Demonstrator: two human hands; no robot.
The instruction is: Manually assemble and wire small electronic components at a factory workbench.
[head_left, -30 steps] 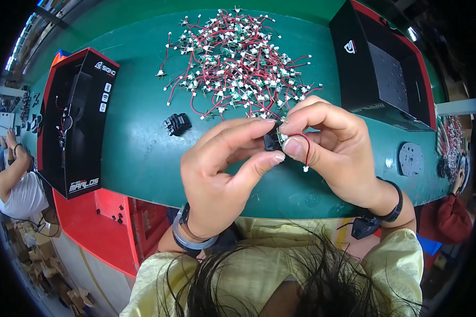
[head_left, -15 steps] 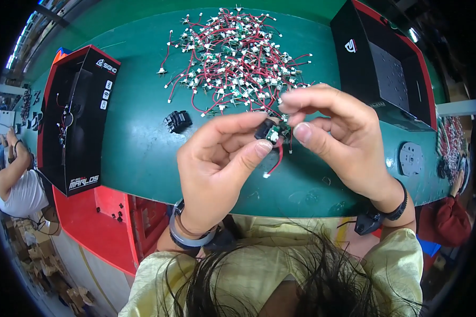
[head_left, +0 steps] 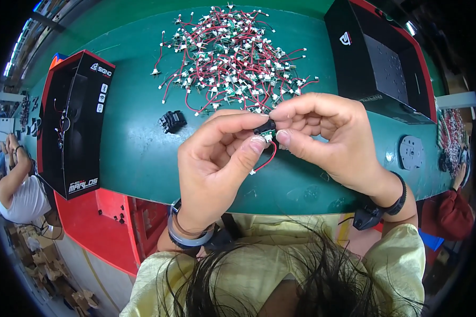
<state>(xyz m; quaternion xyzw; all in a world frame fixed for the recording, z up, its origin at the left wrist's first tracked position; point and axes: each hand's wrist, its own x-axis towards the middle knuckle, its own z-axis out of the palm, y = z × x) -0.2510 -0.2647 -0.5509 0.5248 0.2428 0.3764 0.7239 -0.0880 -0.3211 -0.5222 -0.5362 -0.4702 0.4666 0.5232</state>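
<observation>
Between my two hands, above the green table, is a small black plastic part with a green circuit board (head_left: 268,135) on it. A red wire ending in a white connector hangs down from the board. My left hand (head_left: 217,153) pinches the piece from the left, thumb below and index finger above. On the other side, my right hand (head_left: 322,132) closes thumb and fingertips on the same piece. My fingertips hide part of it. A cluster of black plastic parts (head_left: 172,121) lies left of my left hand. Beyond my hands is a large pile of circuit boards with red wires (head_left: 232,58).
An open black box (head_left: 84,127) with red edges stands at the left, a wired board inside. Another black box (head_left: 354,58) stands far right, near a grey disc-like plate (head_left: 411,152). Below the table's left edge is a red bin (head_left: 98,227). Other people sit at both sides.
My right hand's fingers have come in from the upper right and now grip the piece together with my left hand. The view has shifted slightly.
</observation>
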